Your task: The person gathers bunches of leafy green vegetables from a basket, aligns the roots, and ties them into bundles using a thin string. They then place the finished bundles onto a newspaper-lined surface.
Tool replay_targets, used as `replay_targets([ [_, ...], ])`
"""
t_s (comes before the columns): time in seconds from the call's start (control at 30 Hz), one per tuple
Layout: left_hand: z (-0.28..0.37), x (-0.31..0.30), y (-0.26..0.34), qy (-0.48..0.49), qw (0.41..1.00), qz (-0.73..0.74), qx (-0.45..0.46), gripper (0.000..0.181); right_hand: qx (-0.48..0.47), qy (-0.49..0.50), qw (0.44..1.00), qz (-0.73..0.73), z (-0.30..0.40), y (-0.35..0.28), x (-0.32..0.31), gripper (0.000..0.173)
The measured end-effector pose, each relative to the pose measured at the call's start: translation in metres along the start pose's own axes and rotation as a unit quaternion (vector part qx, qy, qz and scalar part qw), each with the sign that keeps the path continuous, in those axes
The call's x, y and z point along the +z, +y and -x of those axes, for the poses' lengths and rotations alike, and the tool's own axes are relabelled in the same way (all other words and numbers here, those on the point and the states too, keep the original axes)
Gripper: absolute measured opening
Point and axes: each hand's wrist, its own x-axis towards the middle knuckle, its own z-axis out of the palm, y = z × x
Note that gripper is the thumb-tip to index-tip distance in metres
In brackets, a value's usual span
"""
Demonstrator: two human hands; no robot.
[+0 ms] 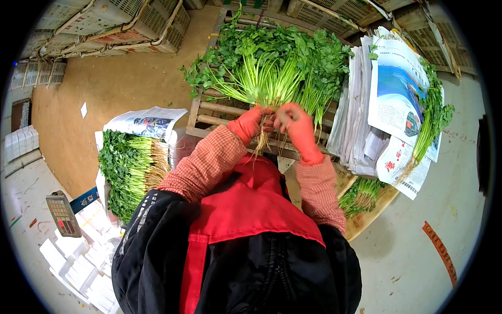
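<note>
Both my hands wear orange-red gloves and meet at the root ends of a bunch of leafy greens [257, 84] that look like coriander. My left hand [250, 123] is closed around some of the stems near the roots, and pale roots [262, 143] dangle beneath it. Close beside it, my right hand [295, 122] has bent fingers at the root ends; it is slightly blurred, and whether it pinches anything is hidden. The greens lie on a larger heap [313, 51], leaves pointing away from me, over a slatted wooden rack [219, 108].
Stacked newspapers [355, 110] stand right of the heap, with a loose bunch [427, 129] on top. Below them more greens [362, 196] lie in a container. At left, neatly packed greens [127, 168] sit by a scale display [64, 216] and white foam trays [84, 267]. Plastic crates [149, 25] line the back.
</note>
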Motion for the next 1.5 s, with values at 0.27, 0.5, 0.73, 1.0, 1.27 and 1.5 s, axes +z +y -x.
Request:
replay_targets([
  [0.27,0.013,0.004,0.011,0.016,1.0,-0.007,-0.021,0.019,-0.211,0.197,0.93,-0.226,-0.034,-0.07,-0.067,0.039],
  [0.5,0.011,0.019,0.008,0.072,0.994,-0.079,-0.009,0.022,0.041,0.275,0.929,0.243,-0.044,0.074,-0.055,0.052],
  [0.73,-0.008,0.015,-0.005,0.099,0.994,-0.045,0.027,0.03,0.046,0.212,0.976,0.004,-0.041,0.051,-0.059,0.02],
  [1.0,-0.022,0.037,-0.01,0.15,0.986,0.058,0.041,0.016,0.07,0.151,0.981,-0.098,-0.045,0.04,-0.051,0.015],
  [1.27,0.004,0.032,0.025,0.053,0.995,-0.079,-0.04,0.028,0.003,0.06,0.986,-0.153,-0.06,0.053,-0.049,0.022],
  [1.5,0.046,0.034,0.051,0.111,0.979,-0.169,-0.011,0.024,-0.037,0.172,0.966,0.19,-0.031,0.062,-0.046,0.032],
])
